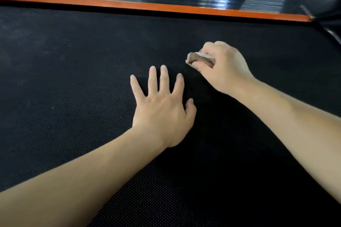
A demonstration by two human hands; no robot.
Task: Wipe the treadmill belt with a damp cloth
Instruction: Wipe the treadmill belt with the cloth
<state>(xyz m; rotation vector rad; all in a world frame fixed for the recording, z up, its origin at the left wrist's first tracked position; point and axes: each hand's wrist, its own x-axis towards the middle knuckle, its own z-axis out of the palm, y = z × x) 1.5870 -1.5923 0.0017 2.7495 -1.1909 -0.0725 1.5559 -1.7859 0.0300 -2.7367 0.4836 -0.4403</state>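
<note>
Treadmill belt [73,79], black and textured, fills the view below an orange side strip [147,6]. A small folded cloth [200,58], soiled dark, is gripped in the curled right hand [221,68] and pressed to the belt. The left hand [162,105] is laid flat, fingers spread. Wiping is judged underway; dull patches at the far left suggest more remains.

Gym setting, treadmill belt [73,79], orange side rail [147,6]
</note>
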